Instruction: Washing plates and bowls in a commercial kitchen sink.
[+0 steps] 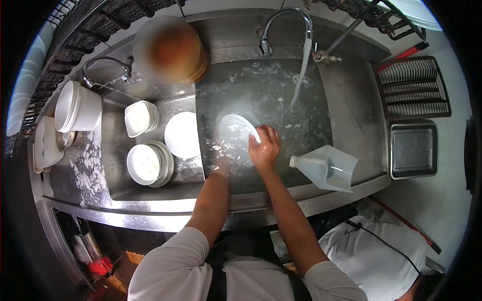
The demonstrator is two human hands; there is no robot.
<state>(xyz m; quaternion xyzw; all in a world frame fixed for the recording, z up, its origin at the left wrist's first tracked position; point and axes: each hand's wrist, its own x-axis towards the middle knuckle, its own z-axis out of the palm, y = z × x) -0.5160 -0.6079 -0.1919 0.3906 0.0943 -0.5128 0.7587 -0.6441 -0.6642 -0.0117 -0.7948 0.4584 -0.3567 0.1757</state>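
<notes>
My right hand [264, 146] grips the right rim of a white plate [237, 129], which lies tilted and partly under the water of the filled steel sink basin [260, 90]. My left forearm dips into the water just left of the plate; my left hand [222, 148] is submerged and blurred by ripples, so its grip cannot be made out. Another white plate [182, 134] rests in the left basin, beside a stack of round white bowls [144, 164] and a stack of squarish white dishes [138, 118].
A cut plastic jug [327, 167] lies at the front right sink edge. Curved faucets [288, 11] stand behind. A large round container [169, 49] sits at the back, white tubs [84, 107] at left. A dish rack [414, 87] and metal pan [414, 150] are at right. Another person [372, 256] is at lower right.
</notes>
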